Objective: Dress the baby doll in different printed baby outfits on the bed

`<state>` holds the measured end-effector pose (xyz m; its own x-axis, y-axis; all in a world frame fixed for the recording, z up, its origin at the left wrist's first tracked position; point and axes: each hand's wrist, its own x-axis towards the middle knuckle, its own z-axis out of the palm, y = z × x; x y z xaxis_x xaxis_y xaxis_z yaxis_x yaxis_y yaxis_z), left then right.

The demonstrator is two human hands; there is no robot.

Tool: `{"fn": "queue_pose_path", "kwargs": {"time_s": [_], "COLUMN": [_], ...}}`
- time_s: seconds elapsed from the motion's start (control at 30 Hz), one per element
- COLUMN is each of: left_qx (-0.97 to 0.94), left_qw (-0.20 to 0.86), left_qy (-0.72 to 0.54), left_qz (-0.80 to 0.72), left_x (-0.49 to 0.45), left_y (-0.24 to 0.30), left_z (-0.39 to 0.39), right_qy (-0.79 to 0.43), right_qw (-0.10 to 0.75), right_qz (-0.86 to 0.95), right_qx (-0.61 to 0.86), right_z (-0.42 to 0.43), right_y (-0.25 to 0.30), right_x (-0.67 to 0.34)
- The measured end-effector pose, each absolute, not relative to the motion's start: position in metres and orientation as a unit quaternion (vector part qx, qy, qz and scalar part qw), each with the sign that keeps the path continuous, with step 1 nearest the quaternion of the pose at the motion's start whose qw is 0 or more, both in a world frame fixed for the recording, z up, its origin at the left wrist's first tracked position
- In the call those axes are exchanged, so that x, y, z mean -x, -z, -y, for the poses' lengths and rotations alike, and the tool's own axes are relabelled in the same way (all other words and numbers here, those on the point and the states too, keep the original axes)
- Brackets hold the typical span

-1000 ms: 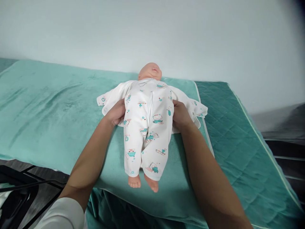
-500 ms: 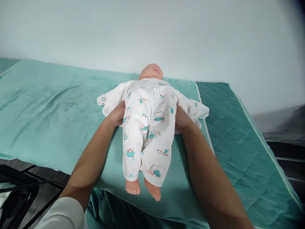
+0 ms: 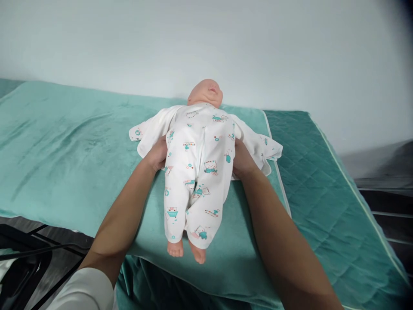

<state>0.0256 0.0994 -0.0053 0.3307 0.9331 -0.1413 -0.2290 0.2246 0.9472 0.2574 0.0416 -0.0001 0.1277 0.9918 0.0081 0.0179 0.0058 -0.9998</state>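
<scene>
A baby doll (image 3: 197, 172) in a white printed sleepsuit is face up over a teal velvet blanket (image 3: 64, 146), its bald head (image 3: 205, 91) toward the wall and its bare feet toward me. My left hand (image 3: 157, 154) grips the doll's torso from the left side, fingers tucked under it. My right hand (image 3: 241, 158) grips the torso from the right, fingers also hidden beneath. The doll's trunk and head are raised a little off the blanket. The empty sleeves (image 3: 258, 146) spread out on both sides.
A quilted teal mattress cover (image 3: 322, 185) continues to the right, ending at an edge by a dark floor. A pale wall (image 3: 206, 43) stands right behind the bed. Dark metal chair or frame parts (image 3: 26, 258) sit at the lower left.
The doll was lifted and drawn slightly toward me, then shifted a little leftward with its head raised higher. Both hands have stayed clasped on its sides.
</scene>
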Motion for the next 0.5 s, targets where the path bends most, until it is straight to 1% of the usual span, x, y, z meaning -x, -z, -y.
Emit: {"fn": "queue_pose_path", "kwargs": {"time_s": [0.1,0.3,0.4,0.5], "left_qx": [-0.451,-0.452,-0.458,-0.461], "left_qw": [0.678,0.657,0.653,0.650], "left_qy": [-0.427,-0.446,-0.449,-0.450], "left_qz": [-0.394,-0.407,-0.403,-0.402], "left_x": [-0.026,-0.026,-0.027,-0.028], "left_y": [0.005,0.002,-0.003,-0.006], "left_z": [-0.099,-0.096,-0.094,-0.092], "right_qy": [-0.490,-0.561,-0.569,-0.565], "right_qw": [0.545,0.551,0.551,0.545], "right_qz": [0.445,0.398,0.403,0.398], "right_qx": [0.514,0.473,0.458,0.475], "right_z": [-0.044,-0.047,-0.048,-0.049], "right_y": [0.003,0.007,0.008,0.008], "right_x": [-0.254,-0.255,-0.256,-0.258]}}
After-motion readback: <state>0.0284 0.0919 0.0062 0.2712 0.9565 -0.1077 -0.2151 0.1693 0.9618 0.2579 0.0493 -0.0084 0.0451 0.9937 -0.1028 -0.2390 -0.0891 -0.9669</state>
